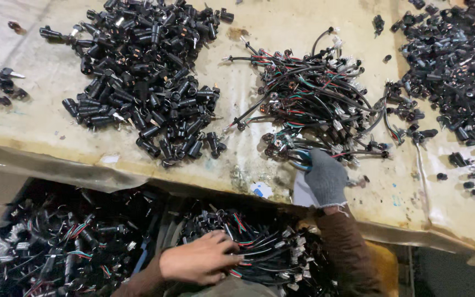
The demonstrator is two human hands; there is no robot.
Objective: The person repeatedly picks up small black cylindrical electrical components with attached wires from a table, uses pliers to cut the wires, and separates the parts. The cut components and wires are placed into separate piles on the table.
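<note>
Below the tabletop's [45, 137] near edge, the bare left hand [199, 258] is resting, grip loosely curled, on wired connectors [259, 247] filling a bin. The grey knit-gloved right hand [325, 179] is pinching glossy wire harnesses [314, 99] near that edge.

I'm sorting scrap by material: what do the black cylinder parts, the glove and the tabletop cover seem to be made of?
Black cylinder parts: likely moulded plastic, semi-gloss, with small metal tips catching light.
Glove on the right hand: grey knitted fabric, visible weave, matte.
Tabletop cover: looks like yellowed, stained sheet, perhaps plastic or coated board; unclear.
</note>
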